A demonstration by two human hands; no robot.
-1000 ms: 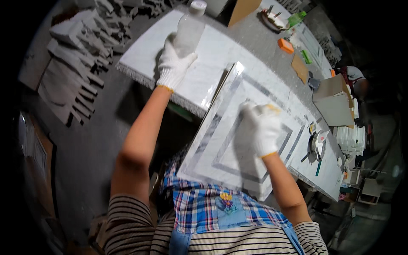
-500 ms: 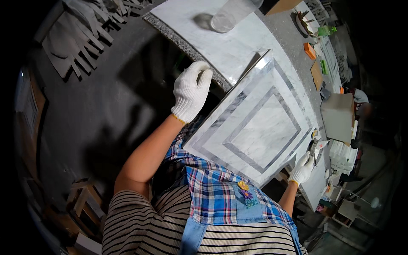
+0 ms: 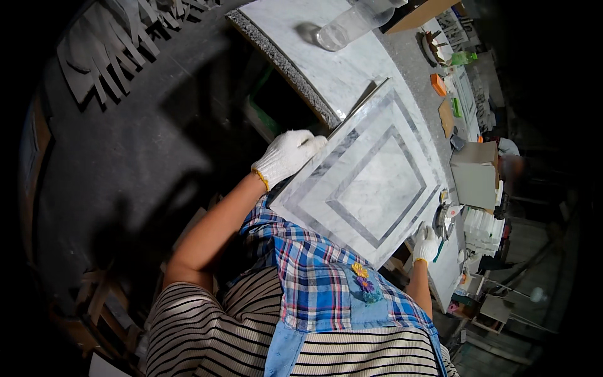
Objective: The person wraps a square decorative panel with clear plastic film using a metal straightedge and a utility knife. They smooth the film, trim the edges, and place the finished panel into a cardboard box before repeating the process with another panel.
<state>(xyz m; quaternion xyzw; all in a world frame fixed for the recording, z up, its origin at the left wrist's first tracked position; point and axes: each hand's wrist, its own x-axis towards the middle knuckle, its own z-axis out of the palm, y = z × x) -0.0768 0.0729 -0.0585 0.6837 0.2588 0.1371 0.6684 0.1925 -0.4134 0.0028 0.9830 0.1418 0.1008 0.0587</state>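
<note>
One of the hands [image 3: 287,157], the left, now touches the panel [image 3: 377,182].

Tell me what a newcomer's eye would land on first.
Most likely the flat white marble-look panel with nested grey bands, set askew mid-view. Next would come the white-gloved left hand at its left edge, and the blue plaid cloth apron with embroidered flowers below. The clear plastic bottle near the top might follow.

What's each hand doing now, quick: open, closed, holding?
Left hand: curled at the edge of the grey-banded panel; whether it grips cannot be told.
Right hand: near the panel's right edge; open or closed cannot be told.
</note>
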